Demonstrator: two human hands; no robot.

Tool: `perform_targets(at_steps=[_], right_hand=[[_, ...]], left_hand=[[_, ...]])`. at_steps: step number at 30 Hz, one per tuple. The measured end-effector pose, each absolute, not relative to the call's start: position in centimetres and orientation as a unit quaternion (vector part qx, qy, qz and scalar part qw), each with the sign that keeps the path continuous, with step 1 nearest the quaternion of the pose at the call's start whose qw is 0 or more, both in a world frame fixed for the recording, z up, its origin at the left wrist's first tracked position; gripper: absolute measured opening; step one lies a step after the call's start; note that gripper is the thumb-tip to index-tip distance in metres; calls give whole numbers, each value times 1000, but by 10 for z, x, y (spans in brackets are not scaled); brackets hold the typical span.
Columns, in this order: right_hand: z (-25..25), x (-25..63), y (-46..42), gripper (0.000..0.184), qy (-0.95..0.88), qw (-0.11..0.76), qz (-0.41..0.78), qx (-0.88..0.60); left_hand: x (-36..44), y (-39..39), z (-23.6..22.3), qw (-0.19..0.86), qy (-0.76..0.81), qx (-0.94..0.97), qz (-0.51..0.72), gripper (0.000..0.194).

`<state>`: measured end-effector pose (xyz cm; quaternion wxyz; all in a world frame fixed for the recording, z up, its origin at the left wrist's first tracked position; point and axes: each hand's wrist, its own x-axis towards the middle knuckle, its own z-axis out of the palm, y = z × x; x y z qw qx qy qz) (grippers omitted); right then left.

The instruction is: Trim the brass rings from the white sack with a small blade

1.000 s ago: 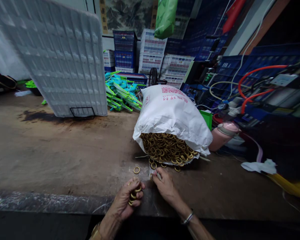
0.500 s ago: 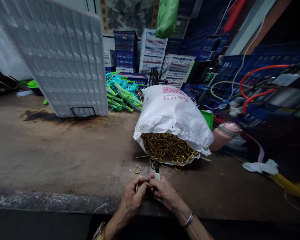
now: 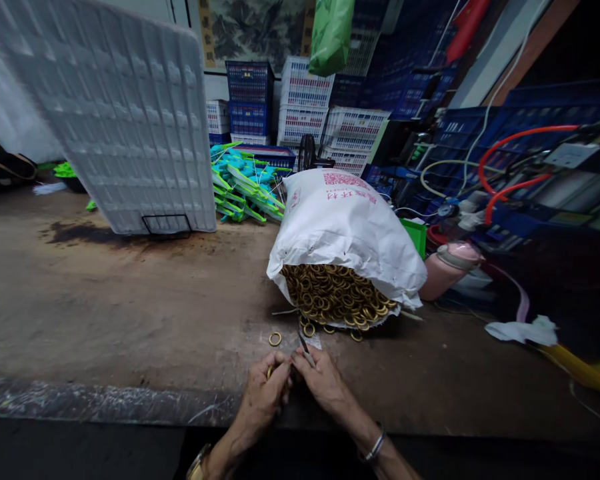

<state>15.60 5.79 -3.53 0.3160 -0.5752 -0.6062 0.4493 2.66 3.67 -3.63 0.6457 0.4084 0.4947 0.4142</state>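
Observation:
Near the table's front edge, my left hand (image 3: 265, 390) is closed on a brass-coloured ring (image 3: 271, 371), partly hidden by the fingers. My right hand (image 3: 325, 385) grips a knife (image 3: 307, 353) with a pale handle; its dark narrow blade points up and away to the left. The fingertips of both hands meet. Just beyond them, a single ring (image 3: 275, 339) lies flat on the wood. A white woven sack (image 3: 347, 227) rests on its side, its mouth towards me, full of brass rings (image 3: 337, 293). A few rings have spilled at its lip.
A tall ribbed translucent plastic panel (image 3: 140, 127) stands in a black wire holder at left. Bright green and blue plastic parts (image 3: 247, 183) are heaped behind. To the right are a pink bottle (image 3: 450, 270) and a white cloth (image 3: 523, 331). Stacked crates (image 3: 305, 93) line the back.
The knife has turned in my right hand: its blade, upright before, now slants to the left. The ring between my hands no longer shows, and the fingertips have shifted slightly.

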Motion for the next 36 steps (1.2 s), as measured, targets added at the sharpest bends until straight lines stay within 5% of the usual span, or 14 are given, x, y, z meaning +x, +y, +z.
perform_targets(at_steps=[7,14,23,36], right_hand=[[-35,157,60,27,-597,306,485,-560],[-38,167,49,15,-735,195,295,-579],[-37,164,42,33,-790,134,223,-556],[-42,163,40,34,-797,55,164,-579]], left_hand=[[25,33,-32,702,451,373,405,31],[26,32,-30,679,469,376,420,31],[26,33,-30,621,486,433,437,28],[23,28,-33,623,498,428,424,28]])
